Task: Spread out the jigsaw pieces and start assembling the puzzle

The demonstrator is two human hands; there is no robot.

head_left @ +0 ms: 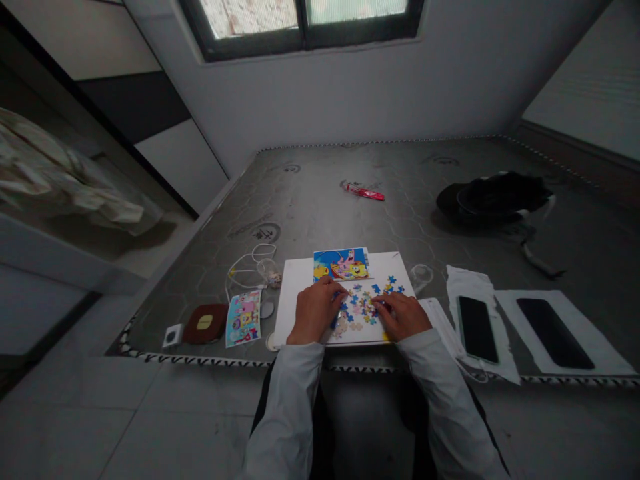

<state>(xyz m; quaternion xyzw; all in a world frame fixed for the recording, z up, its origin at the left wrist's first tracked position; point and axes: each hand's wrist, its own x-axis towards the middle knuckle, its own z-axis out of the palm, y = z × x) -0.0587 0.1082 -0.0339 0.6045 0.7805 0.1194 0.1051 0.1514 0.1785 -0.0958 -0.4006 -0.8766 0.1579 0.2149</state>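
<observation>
Loose jigsaw puzzle pieces [356, 310] in blue, yellow and pale pink lie scattered over a white board [287, 293]. My left hand [316, 312] rests at the left of the pieces, its thumb and fingers closed together; whatever is between them is too small to make out. On the other side, my right hand [404, 316] reaches in from the right, fingertips pinched at a small puzzle piece among the others. Behind the hands, on the board's far part, lies a colourful cartoon picture card [343, 264]. My left hand and wrist cover part of the board.
To the left are a cartoon sheet [244, 319], a brown case [205, 323], a small white cube [173, 335] and a white cable [240, 267]. To the right lie a phone [477, 329] and a dark slab [554, 333]. Farther back are a red packet [366, 192] and a black cap [493, 198].
</observation>
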